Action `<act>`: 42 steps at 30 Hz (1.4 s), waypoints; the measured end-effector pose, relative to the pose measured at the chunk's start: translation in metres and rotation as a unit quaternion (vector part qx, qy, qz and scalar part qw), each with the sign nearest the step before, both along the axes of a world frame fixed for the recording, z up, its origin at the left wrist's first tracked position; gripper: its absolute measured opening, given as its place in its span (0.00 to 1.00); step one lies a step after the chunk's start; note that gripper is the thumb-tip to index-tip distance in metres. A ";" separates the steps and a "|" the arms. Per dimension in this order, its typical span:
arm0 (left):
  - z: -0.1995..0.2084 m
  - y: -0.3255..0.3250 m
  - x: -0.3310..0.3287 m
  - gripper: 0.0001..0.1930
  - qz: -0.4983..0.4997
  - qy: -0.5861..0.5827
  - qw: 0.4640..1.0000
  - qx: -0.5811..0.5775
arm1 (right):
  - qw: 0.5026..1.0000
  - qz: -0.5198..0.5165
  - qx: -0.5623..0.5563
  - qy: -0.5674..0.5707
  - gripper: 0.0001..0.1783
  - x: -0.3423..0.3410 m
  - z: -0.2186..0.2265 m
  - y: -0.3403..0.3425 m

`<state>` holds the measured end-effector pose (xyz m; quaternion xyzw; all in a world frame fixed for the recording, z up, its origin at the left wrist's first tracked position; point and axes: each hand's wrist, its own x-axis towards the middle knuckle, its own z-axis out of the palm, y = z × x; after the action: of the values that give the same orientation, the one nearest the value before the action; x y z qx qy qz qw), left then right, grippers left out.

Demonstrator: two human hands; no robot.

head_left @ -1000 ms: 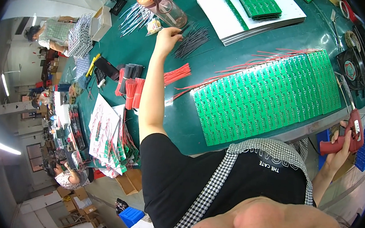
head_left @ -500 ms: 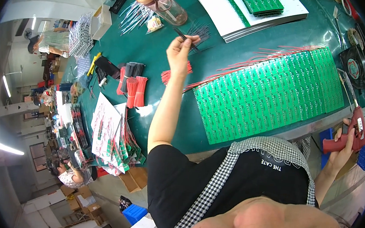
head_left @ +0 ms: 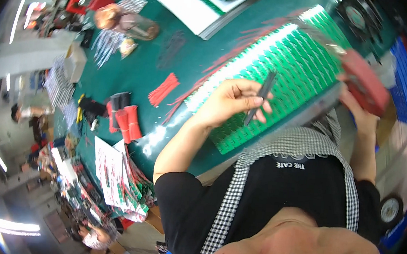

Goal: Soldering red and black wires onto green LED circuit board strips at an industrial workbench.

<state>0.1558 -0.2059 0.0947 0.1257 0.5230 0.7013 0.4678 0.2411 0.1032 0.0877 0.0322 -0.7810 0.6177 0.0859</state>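
My left hand (head_left: pixel 234 103) pinches a small bundle of black wires (head_left: pixel 262 96) over the sheet of green circuit boards (head_left: pixel 272 60). My right hand (head_left: pixel 360 109) is wrapped round a red soldering gun (head_left: pixel 367 83) at the sheet's right end. Its front part is smeared by motion and reaches over the boards. Red wires (head_left: pixel 218 68) lie in a row along the far edge of the sheet. A loose bunch of red wires (head_left: pixel 163 89) rests left of the boards, and a blurred spread of black wires (head_left: pixel 172 49) lies beyond it.
At the back are a white stack (head_left: pixel 189 9) bearing more green boards and a drink bottle (head_left: pixel 130 24). Red wire bundles (head_left: pixel 129 123) stand at left, near wired boards on white sheets (head_left: pixel 110 167). A black fan (head_left: pixel 356 17) is far right; a blue crate (head_left: pixel 403 81) stands beyond the table edge.
My left hand has come back from the far black wires to above the boards, carrying its bundle. My right hand has raised the soldering gun toward the boards' right end. The view has shifted.
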 end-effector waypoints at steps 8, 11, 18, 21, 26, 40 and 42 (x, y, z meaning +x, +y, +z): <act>-0.017 0.013 0.024 0.09 -0.049 -0.046 0.996 0.058 | 0.927 0.196 0.273 0.168 0.31 -0.035 0.003 -0.058; -0.021 0.007 0.026 0.09 -0.021 -0.040 0.998 0.052 | 0.962 0.121 0.179 0.170 0.31 -0.033 0.005 -0.067; -0.027 -0.022 0.029 0.08 0.066 -0.047 0.995 0.060 | 0.922 0.170 0.290 0.192 0.33 -0.023 0.031 -0.094; -0.025 -0.063 0.033 0.08 0.157 0.097 0.982 -0.025 | 0.936 0.173 0.248 0.182 0.31 -0.017 0.056 -0.109; -0.045 -0.126 0.033 0.09 0.232 0.620 0.649 -0.375 | 0.972 0.175 -0.057 -0.144 0.24 -0.008 0.023 -0.132; -0.074 -0.134 0.037 0.13 0.191 0.696 0.595 -0.353 | 0.814 0.166 -0.466 -0.303 0.24 -0.056 -0.034 -0.167; -0.075 -0.122 0.040 0.13 0.177 0.709 0.587 -0.348 | 0.751 0.191 -0.555 -0.303 0.22 -0.075 -0.041 -0.170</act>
<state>0.1959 -0.3279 0.0196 0.3160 0.9051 0.2234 -0.1764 0.1663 -0.0670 0.0469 -0.0617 -0.2640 0.9233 -0.2720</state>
